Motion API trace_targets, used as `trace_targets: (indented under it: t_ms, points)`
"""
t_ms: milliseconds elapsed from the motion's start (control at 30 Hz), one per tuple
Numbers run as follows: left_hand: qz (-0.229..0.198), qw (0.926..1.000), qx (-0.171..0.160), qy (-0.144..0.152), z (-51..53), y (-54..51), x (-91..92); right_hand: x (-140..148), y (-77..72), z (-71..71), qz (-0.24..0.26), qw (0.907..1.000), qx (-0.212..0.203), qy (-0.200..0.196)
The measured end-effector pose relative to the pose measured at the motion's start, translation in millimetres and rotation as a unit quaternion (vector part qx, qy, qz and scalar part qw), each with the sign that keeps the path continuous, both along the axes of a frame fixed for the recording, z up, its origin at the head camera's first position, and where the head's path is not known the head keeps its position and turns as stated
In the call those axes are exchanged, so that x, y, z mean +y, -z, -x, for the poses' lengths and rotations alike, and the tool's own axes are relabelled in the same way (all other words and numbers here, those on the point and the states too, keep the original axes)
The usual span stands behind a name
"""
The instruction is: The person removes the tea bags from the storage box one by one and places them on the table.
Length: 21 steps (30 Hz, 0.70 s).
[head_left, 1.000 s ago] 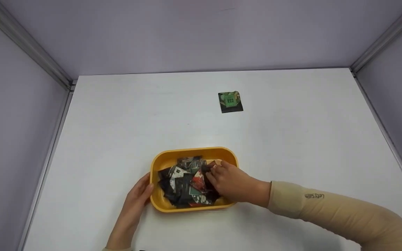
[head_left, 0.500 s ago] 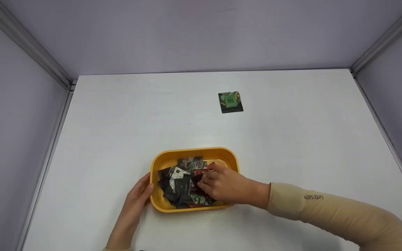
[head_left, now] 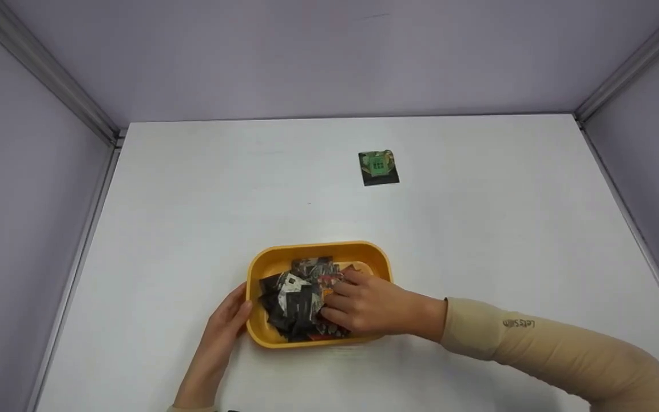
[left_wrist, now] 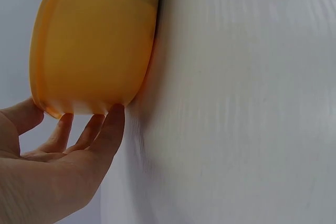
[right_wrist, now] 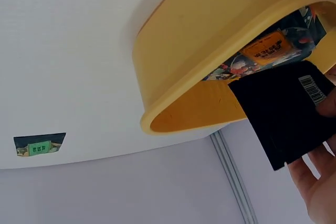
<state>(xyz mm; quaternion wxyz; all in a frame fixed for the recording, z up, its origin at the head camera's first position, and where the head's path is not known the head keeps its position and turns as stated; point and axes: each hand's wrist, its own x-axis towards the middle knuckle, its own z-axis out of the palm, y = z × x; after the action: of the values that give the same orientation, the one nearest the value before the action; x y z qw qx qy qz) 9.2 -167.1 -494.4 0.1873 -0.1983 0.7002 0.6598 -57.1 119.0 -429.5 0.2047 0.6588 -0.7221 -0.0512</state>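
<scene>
A white worktop [head_left: 495, 229] spreads beneath a yellow tub [head_left: 284, 257] set near its near edge, left of center. A person's left hand [head_left: 226, 320] steadies the tub's left end, thumb at the rim and fingertips against the outer wall, while the right hand [head_left: 372, 303] reaches in over the right side. It pinches a black packet [right_wrist: 286, 111] between thumb and fingers at the tub's mouth, above a jumble of overlapping packets [head_left: 298, 309]. A green-labeled packet [head_left: 379, 167] lies flat toward the far side, well apart from the tub. The smallest detail is a barcode [right_wrist: 312, 88] on the black packet. The crowded pile looks the likeliest source of trouble: a snagged neighbor could come along or spill out, and a loose pinch could drop the packet.
</scene>
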Motion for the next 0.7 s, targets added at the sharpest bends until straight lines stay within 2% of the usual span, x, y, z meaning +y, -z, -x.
trace_targets:
  t_ms: [167, 333, 533, 700]
  points:
    - [0.002, 0.9999, -0.011, 0.0, 1.0, -0.6, -0.7, 5, -9.5, 9.8, 0.033, 0.9994, 0.011, -0.008]
    - [0.009, 0.9996, -0.025, -0.002, 2.5, -1.2, -2.4, 20, -13.3, 27.8, 0.061, 0.9973, 0.03, -0.025]
    - [0.011, 0.9997, -0.02, -0.005, 1.5, -0.6, -0.9, 46, -13.9, 50.7, 0.075, 0.9966, 0.034, 0.006]
    - [0.004, 0.9999, -0.013, -0.005, 1.4, 0.2, 0.7, 73, -8.5, 68.9, 0.088, 0.9956, 0.033, 0.009]
